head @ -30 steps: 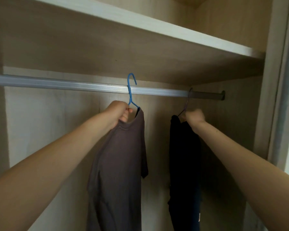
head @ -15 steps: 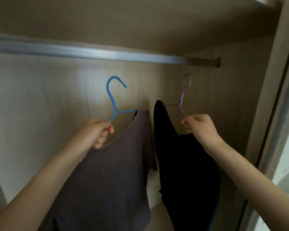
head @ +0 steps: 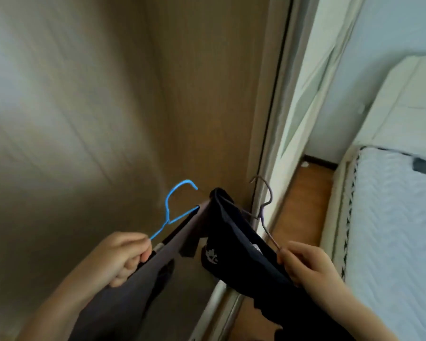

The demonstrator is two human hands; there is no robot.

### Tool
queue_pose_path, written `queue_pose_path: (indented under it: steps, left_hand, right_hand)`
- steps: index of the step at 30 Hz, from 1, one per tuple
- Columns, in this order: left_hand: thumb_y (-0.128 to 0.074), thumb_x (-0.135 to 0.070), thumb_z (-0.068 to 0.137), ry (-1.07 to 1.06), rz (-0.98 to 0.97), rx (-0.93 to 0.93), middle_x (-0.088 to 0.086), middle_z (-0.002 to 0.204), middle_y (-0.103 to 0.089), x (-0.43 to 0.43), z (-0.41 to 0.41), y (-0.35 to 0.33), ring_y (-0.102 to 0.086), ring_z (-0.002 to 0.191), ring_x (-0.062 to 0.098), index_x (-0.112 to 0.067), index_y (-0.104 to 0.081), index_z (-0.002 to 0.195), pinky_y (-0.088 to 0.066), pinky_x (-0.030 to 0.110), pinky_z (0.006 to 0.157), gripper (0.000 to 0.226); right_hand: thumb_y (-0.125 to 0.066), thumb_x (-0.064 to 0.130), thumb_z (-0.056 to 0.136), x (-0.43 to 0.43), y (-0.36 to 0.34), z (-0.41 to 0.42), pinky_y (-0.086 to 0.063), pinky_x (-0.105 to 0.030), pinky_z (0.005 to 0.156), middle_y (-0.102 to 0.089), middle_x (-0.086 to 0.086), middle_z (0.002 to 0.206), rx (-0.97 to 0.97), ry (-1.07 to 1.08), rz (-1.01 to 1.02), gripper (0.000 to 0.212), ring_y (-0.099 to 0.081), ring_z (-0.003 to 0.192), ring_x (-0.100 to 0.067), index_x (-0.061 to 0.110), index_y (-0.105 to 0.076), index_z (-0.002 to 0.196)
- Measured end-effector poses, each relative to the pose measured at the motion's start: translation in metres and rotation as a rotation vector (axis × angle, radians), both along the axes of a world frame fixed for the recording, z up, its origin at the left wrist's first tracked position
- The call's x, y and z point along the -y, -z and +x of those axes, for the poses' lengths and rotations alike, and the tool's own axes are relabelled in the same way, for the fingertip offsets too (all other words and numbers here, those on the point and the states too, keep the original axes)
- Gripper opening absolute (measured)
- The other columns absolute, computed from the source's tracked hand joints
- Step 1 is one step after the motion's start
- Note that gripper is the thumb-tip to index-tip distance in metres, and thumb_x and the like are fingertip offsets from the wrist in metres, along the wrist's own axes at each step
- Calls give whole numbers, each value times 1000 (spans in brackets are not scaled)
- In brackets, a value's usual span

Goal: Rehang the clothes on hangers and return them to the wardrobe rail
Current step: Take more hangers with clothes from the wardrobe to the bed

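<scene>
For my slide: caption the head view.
Left hand holds blue hanger, right hand holds grey hanger, shirts still on.

At the right a bed (head: 391, 217) with a white mattress stands near a pale wall (head: 379, 45). Between bed and wardrobe lies a brown wooden floor (head: 303, 200).

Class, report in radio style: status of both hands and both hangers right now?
Left hand gripping blue hanger, grey shirt on it. Right hand gripping grey hanger, dark garment. Rail out of view.
</scene>
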State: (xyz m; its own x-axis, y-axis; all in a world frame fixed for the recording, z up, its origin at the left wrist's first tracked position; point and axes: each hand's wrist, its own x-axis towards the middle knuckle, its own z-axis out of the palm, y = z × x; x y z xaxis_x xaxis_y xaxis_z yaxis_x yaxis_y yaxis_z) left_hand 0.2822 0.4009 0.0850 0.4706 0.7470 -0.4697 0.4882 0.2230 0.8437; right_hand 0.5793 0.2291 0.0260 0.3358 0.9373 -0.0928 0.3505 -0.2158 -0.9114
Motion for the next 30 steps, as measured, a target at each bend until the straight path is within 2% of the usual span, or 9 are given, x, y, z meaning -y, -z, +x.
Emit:
queue_pose_path:
  steps: [5,7,9,12,14,18,22,26,30]
  left_hand:
    - [-48,-16,98,310,-101,-66,2,50,-22,24,35,8,-14,38,5,-12,-58,56,-12,11,42,44]
    - [-55,-26,97,466,-70,-102,1,49,-24,36,62,7,-15,37,7,-12,-58,56,-12,13,42,43]
    - [-55,-37,87,605,-19,-112,1,48,-23,49,95,3,-16,37,8,-10,-59,59,-12,14,43,39]
    - [-54,-33,90,754,-50,-87,0,47,-22,76,149,0,-14,37,9,-11,-58,56,-12,12,44,41]
    - [-53,-23,97,837,-45,-75,0,46,-23,98,186,2,-17,35,9,-8,-57,55,-15,11,41,44]
    - [-54,-9,96,1006,-16,4,3,46,-23,159,257,7,-18,33,8,-9,-58,50,-16,9,41,46]
    - [-44,-8,98,1192,-6,98,-1,45,-24,236,312,3,-19,34,7,-12,-58,51,-16,8,40,49]
    - [-43,-8,99,1330,-89,207,2,49,-23,311,354,-11,-18,39,6,-10,-59,56,-16,8,40,46]
    - [-37,-4,100,1402,-151,288,-1,48,-21,377,386,-24,-16,36,5,-2,-50,67,-14,8,39,36]
  right_hand:
    - [-51,4,96,109,9,12,-27,-20,46,-42,-1,47,-106,290,-43,29,-37,45,-7,7,-62,69]
    - [-50,3,96,151,8,10,-27,-21,46,-40,-1,47,-144,412,-50,31,-35,45,-9,7,-61,67]
    - [-49,1,95,192,5,6,-26,-21,46,-38,0,49,-191,552,-38,34,-33,46,-12,7,-58,63]
    - [-47,-4,95,251,0,-5,-26,-18,42,-31,-5,51,-291,803,0,37,-27,46,-14,4,-57,61]
    - [-47,-4,96,289,-2,-17,-25,-19,41,-29,-5,52,-322,958,24,36,-25,46,-15,1,-56,62]
    - [-47,-3,96,356,-1,-43,-23,-21,42,-32,-5,51,-311,1250,89,35,-25,48,-15,-2,-56,62]
    - [-49,-1,96,411,0,-65,-24,-23,43,-36,-4,51,-245,1523,159,31,-29,48,-17,-7,-58,67]
    - [-49,0,96,448,-1,-88,-27,-21,41,-37,-3,50,-135,1756,195,31,-32,45,-15,-5,-59,67]
    - [-48,2,97,475,-5,-113,-27,-20,41,-39,-2,49,7,1957,203,32,-33,44,-14,0,-60,68]
